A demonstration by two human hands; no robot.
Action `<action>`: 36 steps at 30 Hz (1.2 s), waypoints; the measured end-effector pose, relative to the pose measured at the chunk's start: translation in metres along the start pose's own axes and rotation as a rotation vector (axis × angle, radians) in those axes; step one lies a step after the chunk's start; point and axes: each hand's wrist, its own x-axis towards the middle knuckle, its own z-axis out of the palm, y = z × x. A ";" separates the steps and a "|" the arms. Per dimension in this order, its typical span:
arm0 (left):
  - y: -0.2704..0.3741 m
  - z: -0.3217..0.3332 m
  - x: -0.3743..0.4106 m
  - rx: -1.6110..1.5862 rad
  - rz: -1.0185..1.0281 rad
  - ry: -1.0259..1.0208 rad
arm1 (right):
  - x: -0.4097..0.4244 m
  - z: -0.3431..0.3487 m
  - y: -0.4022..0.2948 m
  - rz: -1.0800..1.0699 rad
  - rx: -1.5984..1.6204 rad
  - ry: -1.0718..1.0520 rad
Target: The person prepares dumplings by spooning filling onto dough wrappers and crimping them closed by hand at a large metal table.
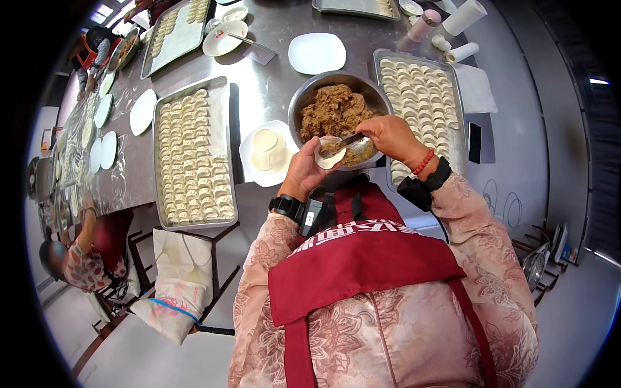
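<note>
My left hand (306, 169) holds a round dough wrapper (332, 159) with some brown filling on it, at the near edge of a steel bowl (294, 114). In my right hand (393, 140) is a dark-looking spreading tool (350, 139), whose tip meets the filling on the wrapper. The bowl contains a mound of minced filling (335, 109). Left of the bowl, a white plate (247, 169) carries several flat dough wrappers (265, 140). Metal trays with rows of shaped dumplings stand on both sides, one on the left (220, 106) and one on the right (461, 136).
Beyond the bowl lies a white square plate (317, 53); a patterned bowl (224, 44) is farther left. A phone (474, 142) rests beside the right tray. A pink bottle (424, 25) and paper rolls (464, 17) stand at the back right. Co-workers sit and stand at left.
</note>
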 end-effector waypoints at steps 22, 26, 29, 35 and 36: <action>0.001 -0.023 -0.008 -0.325 0.130 0.204 | -0.007 0.017 -0.005 0.304 0.392 -0.010; 0.000 -0.019 -0.002 -0.402 0.185 0.165 | -0.006 0.030 -0.024 0.152 0.381 0.292; 0.006 0.002 0.000 -0.405 0.211 0.088 | -0.002 0.039 -0.031 -0.039 0.165 0.452; 0.021 0.050 -0.012 -0.458 0.290 0.063 | -0.004 0.036 -0.040 -0.191 -0.015 0.516; 0.021 0.050 -0.012 -0.474 0.298 0.054 | -0.006 0.036 -0.041 -0.196 -0.048 0.515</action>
